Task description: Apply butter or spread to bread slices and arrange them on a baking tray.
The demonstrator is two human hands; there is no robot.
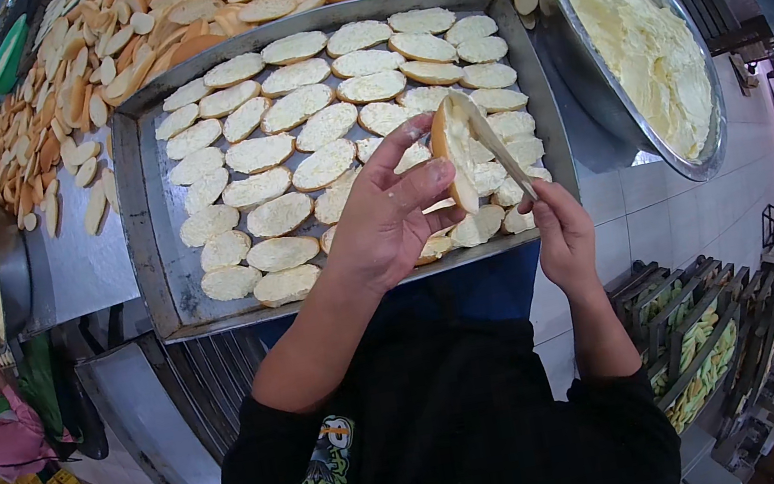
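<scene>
The step in hand looks like smoothing cream over one bread slice (459,150), held upright on its edge above the three o'clock side of the tray (157,278). The left hand's (377,213) grip is closed on that slice, with the thumb nearer the body and the fingers spread round the crust. The right hand's (564,239) grip is closed on the lower end of a flat spreader (493,144), whose blade leans toward eleven o'clock against or very near the slice's pale face; how firmly it presses cannot be told.

To do this well, pinch the crust only, lightly enough not to dent the soft bread, and keep the fingertips off the coated face. Lay the blade nearly flat and draw it in one long stroke from end to end, reaching both tips evenly. Turning the wrist a little should follow the oval edge and wipe off any overhang.

The bowl (565,21) of cream (635,51) sits between two and three o'clock from the slice, so a modest load per stroke is easy to top up. Coated slices (304,133) lie close together in the tray beneath, so the left hand should stay high enough not to smear them. The loose bread pile (170,23) spreads over the surface (78,271) toward eleven o'clock.
</scene>
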